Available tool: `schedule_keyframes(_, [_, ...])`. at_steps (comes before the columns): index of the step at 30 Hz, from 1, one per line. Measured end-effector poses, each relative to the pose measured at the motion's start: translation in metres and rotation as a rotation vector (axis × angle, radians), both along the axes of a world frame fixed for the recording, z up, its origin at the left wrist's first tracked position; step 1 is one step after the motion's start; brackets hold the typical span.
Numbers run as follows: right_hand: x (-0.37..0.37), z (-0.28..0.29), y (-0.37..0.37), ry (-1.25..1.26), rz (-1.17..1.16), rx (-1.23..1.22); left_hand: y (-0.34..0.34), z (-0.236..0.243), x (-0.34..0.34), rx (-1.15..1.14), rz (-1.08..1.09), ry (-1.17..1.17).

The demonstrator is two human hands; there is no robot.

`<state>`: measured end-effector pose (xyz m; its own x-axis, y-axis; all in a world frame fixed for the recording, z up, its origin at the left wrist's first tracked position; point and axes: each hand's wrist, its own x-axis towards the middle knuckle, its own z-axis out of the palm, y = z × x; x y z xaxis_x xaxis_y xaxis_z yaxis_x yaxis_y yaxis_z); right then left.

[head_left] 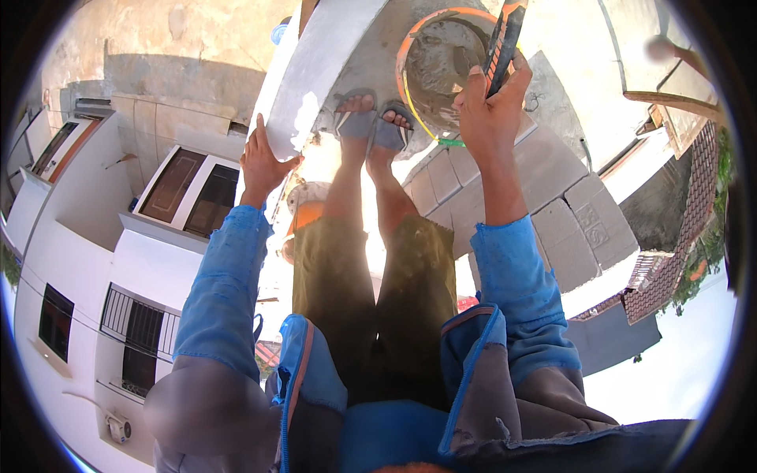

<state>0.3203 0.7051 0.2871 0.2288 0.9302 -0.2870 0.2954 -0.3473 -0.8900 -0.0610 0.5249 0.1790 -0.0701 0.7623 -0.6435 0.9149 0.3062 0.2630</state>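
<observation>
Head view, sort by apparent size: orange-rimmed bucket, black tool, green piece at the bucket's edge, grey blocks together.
1. Grey blocks together
2. Orange-rimmed bucket
3. Black tool in your right hand
4. Green piece

At the lower edge, an open jacket (486,402) shows dark grey panels, blue zip edging (471,377) and blue forearm sleeves (520,303) with frayed cuffs (505,229). A blue shirt (394,430) lies lower centre, olive shorts (335,292) mid-frame, grey sandals (359,126) upper centre; the left hand (263,162) and right hand (493,118) are ungloved.
</observation>
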Motion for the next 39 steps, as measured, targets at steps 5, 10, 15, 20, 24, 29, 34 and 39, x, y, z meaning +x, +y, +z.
schedule_keyframes(5, [-0.005,-0.015,-0.02,-0.081,0.107,-0.178,-0.029,-0.003,0.005,-0.015,0.091,0.028])
schedule_keyframes(10, [-0.049,0.01,-0.085,0.183,0.004,-0.215,-0.037,-0.007,-0.003,-0.049,0.124,0.012])
schedule_keyframes(15, [-0.08,0.005,-0.219,0.392,0.003,-0.483,-0.05,-0.006,-0.039,-0.061,0.076,-0.122])
schedule_keyframes(20, [-0.103,0.037,-0.274,0.603,-0.138,-1.039,-0.06,-0.011,-0.039,-0.019,-0.007,-0.091])
schedule_keyframes(24, [-0.124,-0.029,-0.294,0.822,-0.429,-1.194,-0.075,-0.016,-0.017,0.105,-0.075,0.053])
schedule_keyframes(29, [-0.201,-0.088,-0.299,0.86,-0.763,-1.185,-0.091,-0.033,0.005,0.268,-0.059,0.209])
schedule_keyframes(34, [-0.246,-0.097,-0.322,0.99,-0.574,-1.173,-0.099,-0.048,-0.004,0.401,-0.128,0.167])
schedule_keyframes(39, [-0.239,-0.088,-0.333,0.919,-0.614,-1.098,-0.102,-0.053,-0.013,0.407,-0.144,0.178])
